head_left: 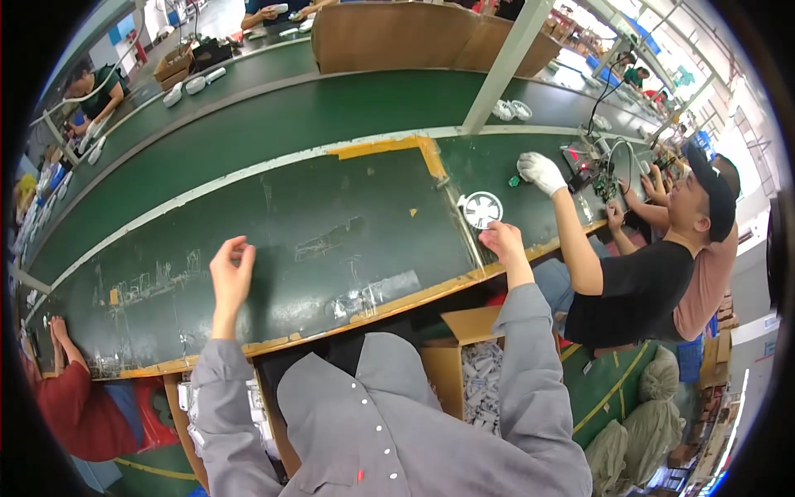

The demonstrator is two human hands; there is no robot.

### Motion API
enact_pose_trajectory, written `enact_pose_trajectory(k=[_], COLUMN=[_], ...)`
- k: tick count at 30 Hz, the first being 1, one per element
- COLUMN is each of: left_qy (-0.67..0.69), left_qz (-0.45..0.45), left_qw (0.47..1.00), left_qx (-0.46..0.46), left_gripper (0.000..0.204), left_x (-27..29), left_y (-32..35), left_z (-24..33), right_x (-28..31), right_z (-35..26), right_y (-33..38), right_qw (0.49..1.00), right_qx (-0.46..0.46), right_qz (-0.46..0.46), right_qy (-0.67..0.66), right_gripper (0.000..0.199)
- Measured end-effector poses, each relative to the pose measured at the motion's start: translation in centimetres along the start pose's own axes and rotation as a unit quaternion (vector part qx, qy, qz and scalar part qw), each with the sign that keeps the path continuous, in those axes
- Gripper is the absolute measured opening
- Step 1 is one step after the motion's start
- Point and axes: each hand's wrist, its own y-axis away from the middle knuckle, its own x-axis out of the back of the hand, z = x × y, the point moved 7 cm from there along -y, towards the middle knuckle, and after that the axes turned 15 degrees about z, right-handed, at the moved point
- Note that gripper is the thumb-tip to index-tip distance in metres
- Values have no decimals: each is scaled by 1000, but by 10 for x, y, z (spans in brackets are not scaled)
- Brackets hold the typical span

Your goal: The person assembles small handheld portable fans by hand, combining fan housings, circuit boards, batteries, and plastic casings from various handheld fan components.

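Observation:
My right hand [503, 243] is at the right part of the green workbench, its fingertips closed at the lower rim of a white round plastic part [483, 210]. That part is a ring with broad spokes and openings between them, next to a metal strip across the bench. Part of the rim is hidden by my fingers. My left hand [231, 273] hovers over the bench at the left, fingers loosely bent and thumb a little apart, with nothing visible in it.
A co-worker's white-gloved hand [542, 172] is right of the ring, near a small green part [514, 181]. Wired equipment [592, 166] stands beyond. An open carton [448, 377] of small white parts sits below the bench edge. A long conveyor [273, 112] runs behind; a red-sleeved person works far left.

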Motion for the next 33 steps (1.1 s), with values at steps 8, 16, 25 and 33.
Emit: enact_pose_trajectory(k=[8,16,25,33], left_qy=[-242,-230,-185,-219], left_qz=[60,89,94,85], left_qw=[968,962,976,964], left_qx=[-41,-114,-66,-122], left_gripper=[27,23,26,27], left_x=[29,27,31,23], left_y=[-50,-40,-38,-37], left_z=[-67,-79,-90,-75], right_x=[-52,-103,-102,-101], right_z=[-14,-15,-9,-11], right_y=[42,103,103,105], right_qw=[911,733,718,711], right_qx=[391,625,636,638], right_qz=[79,56,70,80], right_qy=[103,261,274,284], right_gripper=[30,23,20,23])
